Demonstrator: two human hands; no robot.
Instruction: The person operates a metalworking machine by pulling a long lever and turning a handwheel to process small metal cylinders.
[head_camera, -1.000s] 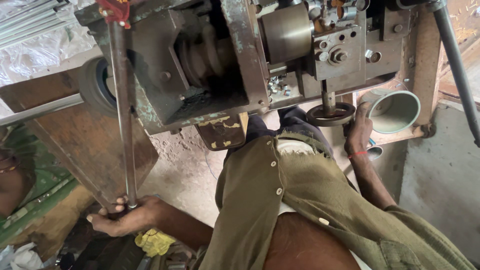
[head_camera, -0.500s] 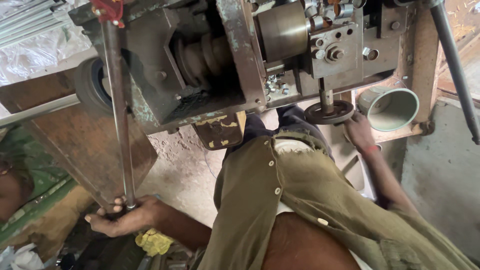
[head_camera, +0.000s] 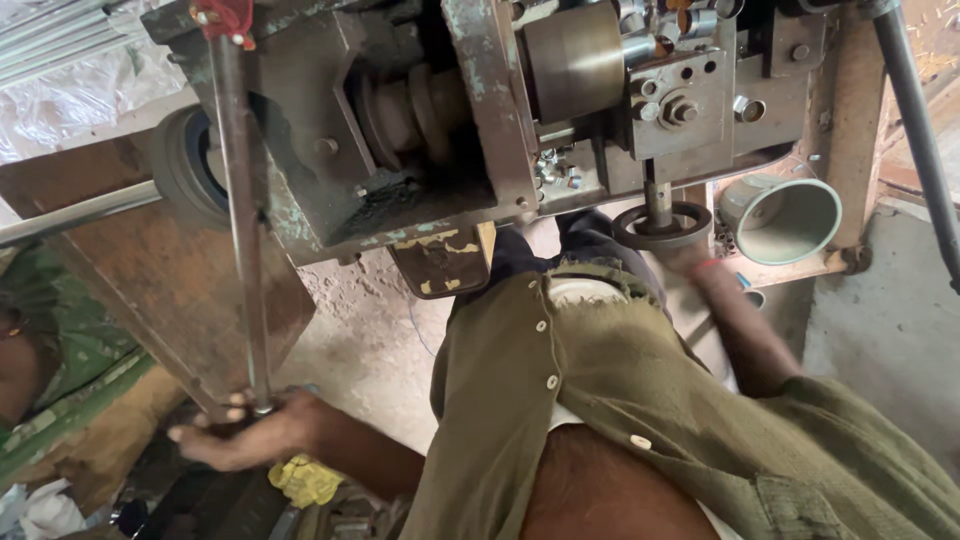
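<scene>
Head view: soft daylight, mostly sharp, wide-angle bend at edges.
Brightest on the white sheet (head_camera: 70, 100) left of the machine (head_camera: 480, 120); deep shadow inside and below the machine; slight motion blur on the left hand (head_camera: 245, 435); no harsh glare.

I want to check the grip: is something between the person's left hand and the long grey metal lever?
Nothing visible. The left hand already closes around the lower end of the long grey metal lever. The right hand is at the small black handwheel.
</scene>
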